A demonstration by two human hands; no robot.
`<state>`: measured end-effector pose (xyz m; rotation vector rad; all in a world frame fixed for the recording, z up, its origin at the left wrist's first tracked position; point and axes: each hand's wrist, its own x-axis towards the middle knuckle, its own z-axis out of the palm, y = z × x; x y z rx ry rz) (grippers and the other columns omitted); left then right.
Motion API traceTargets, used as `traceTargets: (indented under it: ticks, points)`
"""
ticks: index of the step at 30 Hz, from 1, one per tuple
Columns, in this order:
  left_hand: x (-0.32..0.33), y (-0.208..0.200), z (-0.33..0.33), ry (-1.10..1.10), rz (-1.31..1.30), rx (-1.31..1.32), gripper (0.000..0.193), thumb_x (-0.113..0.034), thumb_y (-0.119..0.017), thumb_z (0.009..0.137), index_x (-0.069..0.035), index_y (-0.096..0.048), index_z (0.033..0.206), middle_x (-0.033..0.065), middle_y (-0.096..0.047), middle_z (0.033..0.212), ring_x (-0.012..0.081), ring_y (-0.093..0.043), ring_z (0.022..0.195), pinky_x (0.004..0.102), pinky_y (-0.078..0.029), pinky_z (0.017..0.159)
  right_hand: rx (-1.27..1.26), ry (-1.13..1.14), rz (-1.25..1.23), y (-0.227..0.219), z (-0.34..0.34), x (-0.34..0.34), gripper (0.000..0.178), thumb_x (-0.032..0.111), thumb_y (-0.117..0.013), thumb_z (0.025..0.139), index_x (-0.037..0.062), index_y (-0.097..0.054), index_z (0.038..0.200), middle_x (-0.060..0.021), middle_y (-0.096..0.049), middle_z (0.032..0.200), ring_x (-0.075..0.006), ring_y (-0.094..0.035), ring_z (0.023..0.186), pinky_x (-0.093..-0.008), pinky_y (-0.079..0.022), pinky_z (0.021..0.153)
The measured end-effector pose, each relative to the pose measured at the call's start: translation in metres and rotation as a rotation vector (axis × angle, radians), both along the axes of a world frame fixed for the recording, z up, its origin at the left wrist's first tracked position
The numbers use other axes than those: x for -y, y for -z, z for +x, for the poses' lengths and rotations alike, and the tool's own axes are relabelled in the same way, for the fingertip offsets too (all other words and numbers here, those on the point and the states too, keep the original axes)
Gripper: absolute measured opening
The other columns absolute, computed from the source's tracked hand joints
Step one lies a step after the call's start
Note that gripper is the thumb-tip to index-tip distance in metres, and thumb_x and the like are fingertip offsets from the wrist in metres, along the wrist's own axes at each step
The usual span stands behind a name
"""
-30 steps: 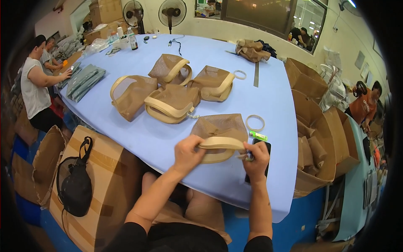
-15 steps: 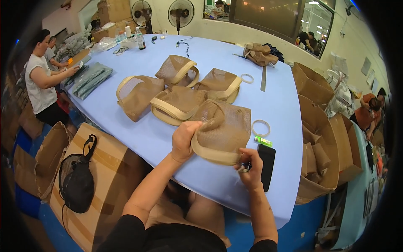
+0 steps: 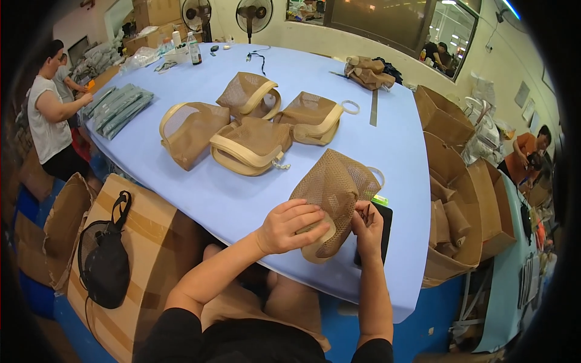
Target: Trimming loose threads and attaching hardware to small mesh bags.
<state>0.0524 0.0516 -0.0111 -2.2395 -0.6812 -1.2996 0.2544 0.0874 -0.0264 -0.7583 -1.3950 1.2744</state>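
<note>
Mesh bag (image 3: 336,193), tan with a cream rim band, held tilted at the near edge of the blue table (image 3: 230,199), its closed end pointing up and away from the person. Left hand (image 3: 290,227) closed over the bag's lower rim, fingers curled across the band. Right hand (image 3: 367,233) gripping the bag's right side, thumb and fingers pinched on the mesh, above a black phone (image 3: 380,233) lying flat on the table. Four similar mesh bags (image 3: 251,145) clustered farther back at mid-table. Green folded packs (image 3: 118,109) lie at the table's left edge
</note>
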Motion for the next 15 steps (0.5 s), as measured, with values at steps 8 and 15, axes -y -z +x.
traceTargets:
  ticks: [8, 15]
  points:
    - [-0.005, -0.005, -0.013, -0.035, 0.033, 0.018, 0.018, -0.010, -0.057, 0.071, -0.011, -0.061, 0.089, 0.0054, -0.061, 0.093, 0.0177, -0.059, 0.087, 0.0319, -0.046, 0.080, -0.142, 0.130, -0.049, -0.001, 0.001, 0.000, 0.007, 0.006, -0.057, 0.077, 0.0057, -0.050, 0.078, 0.0042, -0.044, 0.065, -0.0028, -0.038, 0.054, -0.0165, -0.028, 0.046]
    - [-0.018, -0.029, -0.024, -0.082, 0.067, 0.146, 0.019, -0.012, -0.058, 0.070, -0.006, -0.060, 0.088, 0.0065, -0.061, 0.092, 0.0209, -0.060, 0.084, 0.0318, -0.046, 0.077, -0.035, -0.027, 0.039, -0.003, -0.005, 0.012, 0.014, 0.004, -0.056, 0.075, 0.0062, -0.044, 0.069, 0.0044, -0.039, 0.065, -0.0027, -0.033, 0.058, -0.0175, -0.025, 0.051]
